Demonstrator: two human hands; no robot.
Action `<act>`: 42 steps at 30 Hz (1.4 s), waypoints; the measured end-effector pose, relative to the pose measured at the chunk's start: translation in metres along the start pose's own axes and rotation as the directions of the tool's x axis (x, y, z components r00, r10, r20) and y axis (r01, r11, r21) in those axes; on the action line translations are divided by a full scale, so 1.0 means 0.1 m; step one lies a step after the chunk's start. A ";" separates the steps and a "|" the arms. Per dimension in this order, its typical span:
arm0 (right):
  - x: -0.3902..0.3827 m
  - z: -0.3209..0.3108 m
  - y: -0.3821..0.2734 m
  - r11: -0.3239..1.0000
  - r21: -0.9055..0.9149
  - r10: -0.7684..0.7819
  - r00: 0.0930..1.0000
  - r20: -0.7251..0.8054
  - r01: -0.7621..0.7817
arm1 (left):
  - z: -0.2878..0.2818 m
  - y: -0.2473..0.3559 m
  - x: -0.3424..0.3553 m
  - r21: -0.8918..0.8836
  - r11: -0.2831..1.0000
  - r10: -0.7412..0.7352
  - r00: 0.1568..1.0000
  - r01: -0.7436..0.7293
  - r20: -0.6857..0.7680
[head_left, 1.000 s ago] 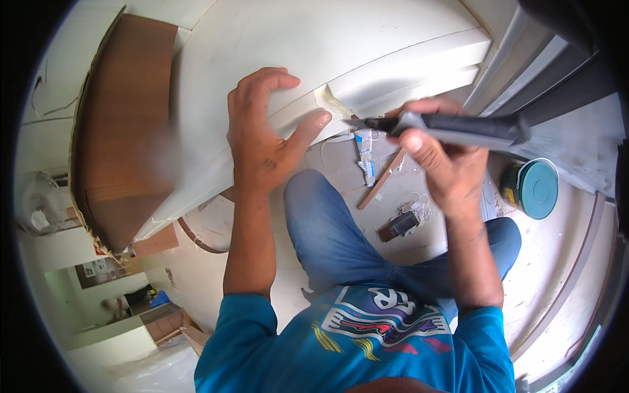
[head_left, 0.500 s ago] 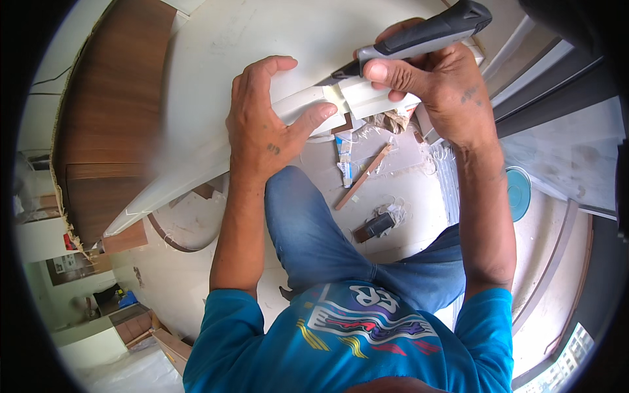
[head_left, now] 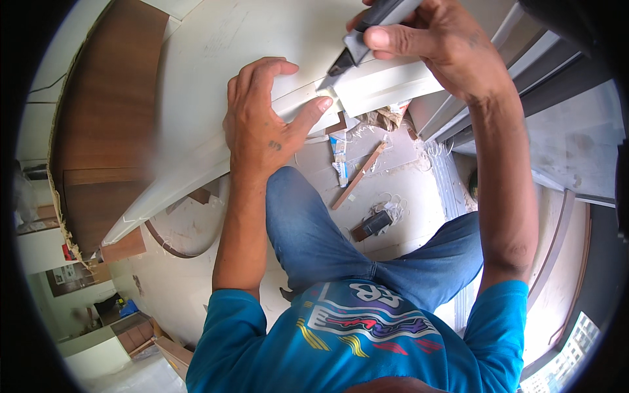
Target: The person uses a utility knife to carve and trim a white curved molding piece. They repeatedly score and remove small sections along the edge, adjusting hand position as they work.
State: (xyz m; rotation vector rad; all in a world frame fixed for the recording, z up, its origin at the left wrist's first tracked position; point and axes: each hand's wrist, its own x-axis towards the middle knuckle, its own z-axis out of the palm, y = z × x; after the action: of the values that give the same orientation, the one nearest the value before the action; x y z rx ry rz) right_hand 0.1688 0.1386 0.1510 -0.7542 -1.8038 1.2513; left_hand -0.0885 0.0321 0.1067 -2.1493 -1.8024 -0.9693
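Observation:
My left hand (head_left: 265, 118) grips the edge of a white panel (head_left: 203, 72), fingers curled over its top and thumb against a pale trim strip (head_left: 377, 88). My right hand (head_left: 445, 46) holds a black and grey utility knife (head_left: 354, 46) slanted down to the left. The knife's tip meets a notch (head_left: 326, 90) in the white edge, just above my left thumbnail. Whether the tip cuts into the material I cannot tell.
A brown board (head_left: 108, 98) with a ragged edge stands at left. Below the panel lie a blue-white tube (head_left: 339, 160), a wooden slat (head_left: 360, 173) and a dark block (head_left: 370, 226) with shavings, beside my bent legs. Metal frames (head_left: 537, 72) rise at right; a curved strip (head_left: 555, 242) lies below them.
My right hand and knife have moved upward, the knife now tilted more steeply with its tip down at the notch. My left hand stays on the panel edge.

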 end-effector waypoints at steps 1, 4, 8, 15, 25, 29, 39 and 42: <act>0.03 0.01 -0.01 1.000 -0.021 -0.002 1.000 0.007 0.002 | -0.01 0.01 0.00 -0.005 1.000 -0.015 1.000 0.015 0.017; 0.00 0.05 -0.02 0.999 -0.038 -0.007 1.000 -0.004 0.007 | -0.04 0.04 0.00 -0.013 0.998 -0.054 0.997 0.055 0.056; -0.18 0.13 -0.02 1.000 0.000 -0.029 0.994 -0.104 0.029 | -0.04 0.04 0.00 -0.011 0.999 -0.051 0.997 0.051 0.052; -0.65 0.42 0.14 0.954 0.274 0.002 0.915 -0.404 0.119 | -0.03 0.05 -0.03 -0.044 0.998 -0.034 0.999 0.036 0.042; -1.20 1.20 0.60 0.829 0.524 0.148 0.825 -0.546 0.198 | 0.01 0.04 -0.03 -0.027 0.999 -0.028 0.999 0.028 0.026; -1.14 1.25 0.60 0.817 0.550 0.175 0.837 -0.519 0.171 | -0.02 0.05 -0.03 -0.011 0.999 -0.039 0.999 0.039 0.033; -1.12 1.42 0.69 0.793 0.558 0.142 0.817 -0.559 0.244 | 0.00 0.04 -0.02 0.027 0.999 -0.042 0.998 0.041 0.054; -1.09 1.39 0.72 0.807 0.524 0.095 0.817 -0.569 0.271 | 0.01 0.05 -0.02 0.019 0.999 -0.041 0.998 0.040 0.054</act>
State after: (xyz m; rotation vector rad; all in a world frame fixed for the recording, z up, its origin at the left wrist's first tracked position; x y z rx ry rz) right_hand 0.1064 0.0087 0.0263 -0.5812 -0.8659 1.2447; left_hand -0.0833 0.0301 0.1061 -2.1572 -1.8784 -0.9083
